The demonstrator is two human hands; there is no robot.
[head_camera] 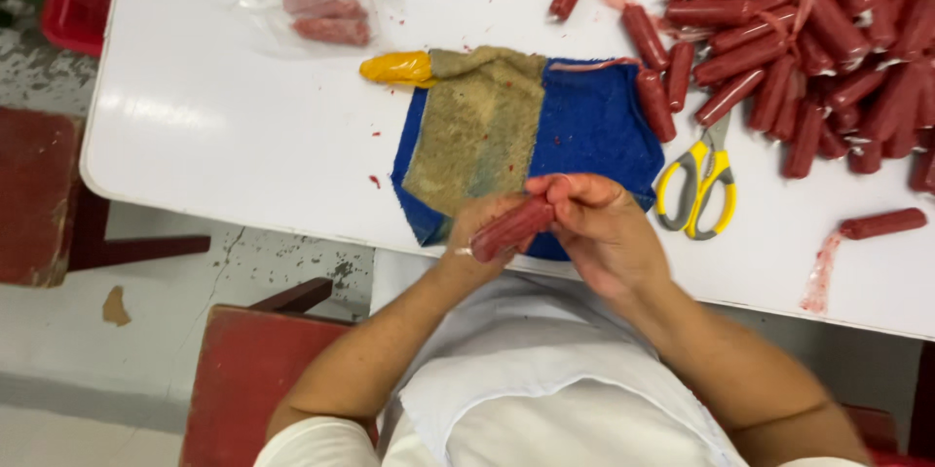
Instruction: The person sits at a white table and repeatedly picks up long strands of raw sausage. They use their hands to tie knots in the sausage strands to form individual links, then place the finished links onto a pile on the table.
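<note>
Both of my hands hold one red sausage point(513, 226) just over the near edge of the white table point(243, 126). My left hand point(475, 233) grips its lower end from beneath. My right hand point(602, 225) pinches its upper end with the fingertips. Under my hands lies a blue towel point(594, 131) with a tan cloth point(477, 126) spread on it. A yellow-handled knife point(397, 69) pokes out from under the tan cloth.
A big heap of red sausages point(808, 48) covers the table's far right. Yellow and grey scissors point(697, 182) lie beside the towel. One loose sausage point(882, 224) rests at the right. A clear bag with sausages point(326, 19) sits at the back. Red stools point(248, 370) stand below.
</note>
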